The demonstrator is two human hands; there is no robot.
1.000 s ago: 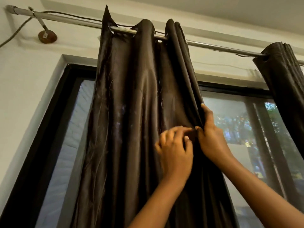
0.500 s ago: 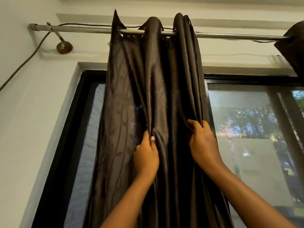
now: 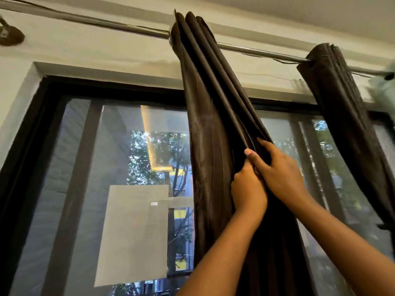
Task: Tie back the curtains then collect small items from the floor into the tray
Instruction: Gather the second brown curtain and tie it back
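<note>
Left hand (image 3: 249, 189): raised with its back to the camera, fingers curled into the folds of the curtain and gripping them.
Right hand (image 3: 280, 169): touching the left hand from the right and slightly above, thumb (image 3: 253, 155) and fingers clamped round the same bunch of folds.
Curtain (image 3: 213, 124): dark brown, gathered into a tight bundle; it runs up and leftward from the two hands to the rod and hangs down past both forearms.
Rod (image 3: 132, 28): metal, above the hands, slanting down to the right; a dark cable lies along it.
Second curtain (image 3: 342, 116): right of the hands and apart from them, also bunched on the rod.
Window (image 3: 128, 167): black-framed, behind and left of the hands; trees show through the glass.
Rod bracket (image 3: 10, 36): far upper left, on the wall, blurred.
</note>
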